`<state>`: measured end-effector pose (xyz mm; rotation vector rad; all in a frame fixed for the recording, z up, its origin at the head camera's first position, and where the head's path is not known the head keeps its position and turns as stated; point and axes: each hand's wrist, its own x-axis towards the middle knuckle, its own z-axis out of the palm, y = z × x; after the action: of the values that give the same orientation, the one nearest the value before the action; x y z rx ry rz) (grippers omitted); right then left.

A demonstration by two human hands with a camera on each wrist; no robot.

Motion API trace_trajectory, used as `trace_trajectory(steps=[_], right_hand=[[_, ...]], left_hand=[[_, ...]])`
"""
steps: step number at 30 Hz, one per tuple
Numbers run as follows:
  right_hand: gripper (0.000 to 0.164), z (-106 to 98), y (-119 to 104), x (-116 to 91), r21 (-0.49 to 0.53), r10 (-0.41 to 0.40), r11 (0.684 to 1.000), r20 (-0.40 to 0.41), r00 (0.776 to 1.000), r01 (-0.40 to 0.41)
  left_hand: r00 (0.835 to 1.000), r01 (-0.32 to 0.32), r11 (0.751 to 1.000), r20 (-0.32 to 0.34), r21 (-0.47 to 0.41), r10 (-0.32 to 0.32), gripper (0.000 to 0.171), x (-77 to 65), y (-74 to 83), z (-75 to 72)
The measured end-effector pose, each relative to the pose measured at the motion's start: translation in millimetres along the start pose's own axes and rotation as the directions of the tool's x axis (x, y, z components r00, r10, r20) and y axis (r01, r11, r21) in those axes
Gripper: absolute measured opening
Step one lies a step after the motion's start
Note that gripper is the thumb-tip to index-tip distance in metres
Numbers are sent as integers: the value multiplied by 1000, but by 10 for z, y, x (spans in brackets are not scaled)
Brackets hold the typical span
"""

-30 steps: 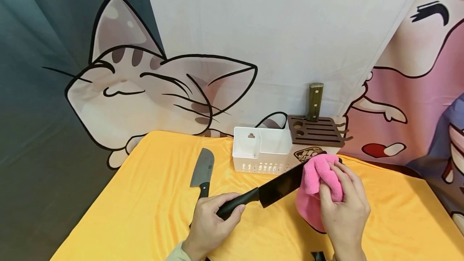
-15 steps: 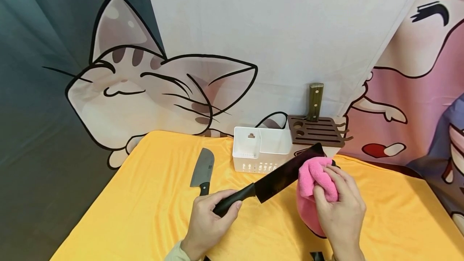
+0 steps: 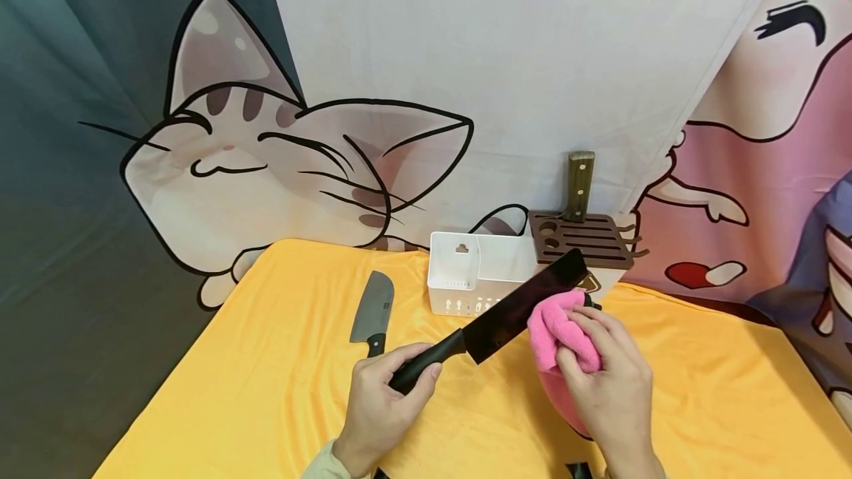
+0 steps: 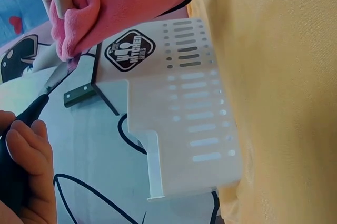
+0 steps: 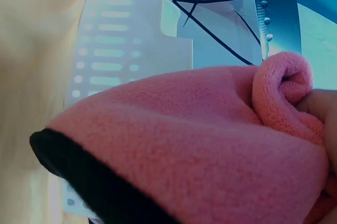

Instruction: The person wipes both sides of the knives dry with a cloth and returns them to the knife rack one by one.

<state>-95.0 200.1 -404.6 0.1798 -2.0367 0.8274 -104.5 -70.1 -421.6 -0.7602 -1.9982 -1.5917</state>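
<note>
My left hand grips the black handle of a kitchen knife. Its dark, wide blade slants up to the right above the table. A pink cloth with a black edge is pinched in my right hand. It bunches against the blade's lower edge and hides part of it; whether it touches the far face I cannot tell. In the right wrist view droplets show on the shiny blade. A second knife, with a grey blade and black handle, lies on the table beyond my left hand, which covers its handle end.
Behind the blade stands a white knife holder with a brown slotted top. A wooden-handled knife stands upright in it. Yellow cloth covers the table, and a printed cat curtain hangs behind.
The pink cloth and my right hand have moved left along the blade, baring its far end. The held knife has shifted slightly up and left, with its tip raised.
</note>
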Motion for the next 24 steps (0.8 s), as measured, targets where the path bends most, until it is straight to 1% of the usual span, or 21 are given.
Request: trace_trajectory(steps=[4, 8, 11, 14, 16, 19, 21, 24], right_hand=[[29, 3, -34, -13, 17, -25, 1000, 71, 997, 24], [31, 51, -32, -30, 66, -106, 993, 97, 990, 99], [33, 86, -30, -41, 108, -183, 979, 123, 975, 170], [32, 92, -52, -52, 141, -237, 967, 186, 954, 212], [32, 85, -70, -62, 160, -259, 961, 252, 932, 224], [34, 73, -96, -78, 176, -272, 959, 349, 897, 223], [38, 73, -108, -87, 181, -289, 955, 385, 876, 236], [42, 82, -117, -100, 174, -318, 947, 403, 858, 269]], left_hand=[[1000, -6, 1000, -16, 14, 6, 15, -2, -4, 10], [999, -18, 999, -34, 30, 19, 17, -7, -8, 20], [998, -39, 999, -47, 38, 40, 19, -7, -11, 24], [997, -57, 997, -55, 44, 60, 22, -2, -16, 25], [996, -61, 997, -62, 55, 64, 24, 2, -20, 23], [995, -67, 995, -74, 77, 73, 27, 5, -25, 21], [994, -67, 994, -78, 87, 73, 30, 1, -26, 20], [995, -64, 994, -76, 91, 71, 32, -4, -21, 18]])
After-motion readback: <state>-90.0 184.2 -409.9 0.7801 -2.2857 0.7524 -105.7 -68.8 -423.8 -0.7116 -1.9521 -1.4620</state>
